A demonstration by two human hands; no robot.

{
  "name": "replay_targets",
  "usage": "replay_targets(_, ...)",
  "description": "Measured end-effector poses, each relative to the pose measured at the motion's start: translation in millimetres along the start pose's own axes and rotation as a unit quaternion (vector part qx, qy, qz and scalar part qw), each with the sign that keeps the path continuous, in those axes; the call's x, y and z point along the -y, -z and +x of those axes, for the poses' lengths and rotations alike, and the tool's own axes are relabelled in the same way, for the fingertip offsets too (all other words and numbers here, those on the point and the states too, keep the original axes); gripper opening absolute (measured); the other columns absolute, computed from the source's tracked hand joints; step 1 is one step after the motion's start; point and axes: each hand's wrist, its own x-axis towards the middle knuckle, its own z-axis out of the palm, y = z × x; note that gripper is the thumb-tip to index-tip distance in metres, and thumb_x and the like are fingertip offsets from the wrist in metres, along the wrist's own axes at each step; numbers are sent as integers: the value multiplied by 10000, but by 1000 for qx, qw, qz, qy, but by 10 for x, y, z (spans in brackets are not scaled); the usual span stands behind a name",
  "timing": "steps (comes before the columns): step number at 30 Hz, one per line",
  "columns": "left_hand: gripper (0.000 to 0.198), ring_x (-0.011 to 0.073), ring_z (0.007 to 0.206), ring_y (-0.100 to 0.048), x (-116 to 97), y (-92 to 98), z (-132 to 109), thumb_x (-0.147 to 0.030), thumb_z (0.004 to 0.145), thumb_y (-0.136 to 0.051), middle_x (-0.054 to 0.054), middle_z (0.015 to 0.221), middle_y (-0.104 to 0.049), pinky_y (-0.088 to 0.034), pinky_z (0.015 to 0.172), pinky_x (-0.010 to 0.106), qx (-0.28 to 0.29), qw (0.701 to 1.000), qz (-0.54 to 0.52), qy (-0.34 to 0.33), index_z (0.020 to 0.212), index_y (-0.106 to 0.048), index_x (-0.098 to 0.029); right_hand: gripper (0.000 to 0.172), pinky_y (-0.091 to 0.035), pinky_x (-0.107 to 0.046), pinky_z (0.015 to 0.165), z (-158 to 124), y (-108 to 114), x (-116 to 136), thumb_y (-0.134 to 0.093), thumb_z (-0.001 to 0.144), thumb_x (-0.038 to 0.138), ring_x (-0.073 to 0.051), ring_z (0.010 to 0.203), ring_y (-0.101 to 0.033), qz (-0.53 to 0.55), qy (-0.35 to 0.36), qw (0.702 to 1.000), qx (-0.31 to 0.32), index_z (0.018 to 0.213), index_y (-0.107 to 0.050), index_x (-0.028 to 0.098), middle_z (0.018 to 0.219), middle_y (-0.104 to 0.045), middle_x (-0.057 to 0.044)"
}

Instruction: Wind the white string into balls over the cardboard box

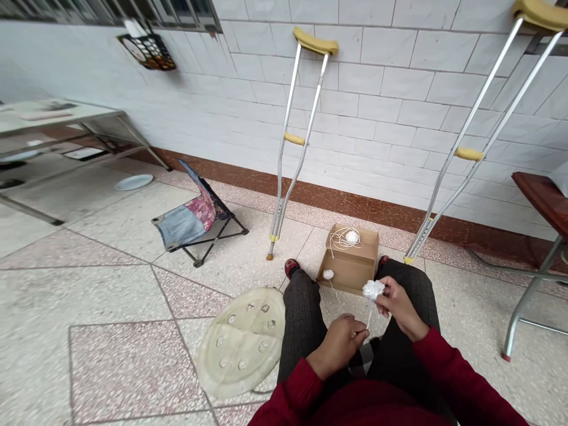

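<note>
A white, ruffled piece shaped like a flower (373,289) is pinched at its right edge by the fingers of my right hand (402,307). From its underside a white cord (369,318) runs down to my left hand (338,344), whose thumb and fingers are closed on it. Both hands are above my lap, the left one lower. Just beyond them an opened cardboard box (355,277) lies on the floor between my feet. A white ball of yarn (352,237) with loose loops rests on its far part. Nearer, at the left inside, is a smaller white ball (328,274).
An oval, pale mat (242,343) lies left of my leg. A folding chair (186,222) stands farther left. Two crutches, one left (294,139) and one right (468,154), lean on the tiled wall. A metal-legged table (102,112) is far left, a brown-topped stool (544,201) right.
</note>
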Motion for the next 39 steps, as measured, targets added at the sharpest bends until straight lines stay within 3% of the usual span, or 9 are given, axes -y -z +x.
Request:
replay_targets(2, 338, 112, 593, -527, -23, 53, -32, -235, 909, -496, -23, 560, -575, -380, 939, 291, -3, 999, 40, -19, 583, -549, -163, 313, -280, -160, 350, 128, 21, -202, -667, 616, 211, -69, 399, -436, -65, 28, 997, -30, 851, -460, 209, 570, -535, 80)
replay_targets(6, 264, 135, 728, -583, -2, 349, 9, -236, 925, -479, 0, 703, -641, -305, 1045, 359, -58, 993, 90, -52, 705, -611, -173, 323, -321, -153, 366, -42, -132, -563, -599, 617, 146, -68, 432, -447, -95, 13, 993, 75, 908, -482, 220, 595, -517, 90)
replay_targets(11, 304, 135, 741, -580, 71, 550, 149, -266, 930, -483, -1, 703, -641, -335, 1003, 342, -72, 995, 27, -57, 689, -637, -163, 342, -282, -144, 326, -485, -331, -359, -626, 681, 197, -73, 467, -491, 7, -52, 980, 193, 992, -488, 225, 751, -573, 45)
replay_targets(17, 379, 120, 636, -550, 239, 152, 134, -255, 926, -442, 5, 627, -600, -396, 635, 210, -44, 993, -108, 37, 607, -605, -130, 323, -416, -170, 441, -439, -199, 145, -713, 649, 202, -113, 639, -539, 96, -43, 986, 129, 936, -565, 200, 790, -592, 11)
replay_targets(21, 370, 112, 617, -547, 221, -173, -19, -268, 922, -469, -10, 591, -595, -414, 703, 212, 4, 998, -53, 29, 594, -592, -146, 275, -469, -188, 518, -95, -119, 203, -704, 606, 171, -116, 685, -548, 96, 7, 995, -2, 845, -569, 175, 818, -602, -1)
replay_targets(24, 351, 108, 603, -541, 91, -169, -83, -258, 929, -467, -17, 584, -599, -407, 888, 264, 12, 999, 28, -21, 613, -583, -159, 330, -461, -199, 456, 135, -101, 28, -674, 542, 127, -111, 606, -529, 53, 42, 996, -58, 834, -534, 191, 780, -574, 20)
replay_targets(28, 295, 140, 713, -595, -45, 176, -9, -243, 944, -436, 17, 710, -662, -353, 1001, 339, -36, 992, 94, -80, 731, -628, -173, 452, -446, -208, 394, 62, -187, -351, -639, 515, 106, -106, 547, -498, -9, 16, 1000, -2, 948, -561, 210, 773, -555, 31)
replay_targets(32, 283, 153, 770, -601, 14, 497, 127, -268, 952, -441, 17, 740, -665, -330, 1021, 363, -71, 987, 113, -94, 776, -647, -186, 336, -462, -219, 437, -328, -311, -413, -666, 601, 164, -103, 559, -500, 46, -54, 992, 106, 925, -584, 197, 780, -582, 14)
replay_targets(39, 412, 114, 641, -566, 240, 256, 166, -275, 967, -397, -13, 621, -631, -378, 964, 309, -55, 998, 17, -16, 626, -598, -162, 357, -476, -204, 525, -482, -214, 197, -773, 634, 235, -121, 696, -561, 134, -69, 983, 106, 952, -616, 197, 882, -608, -7)
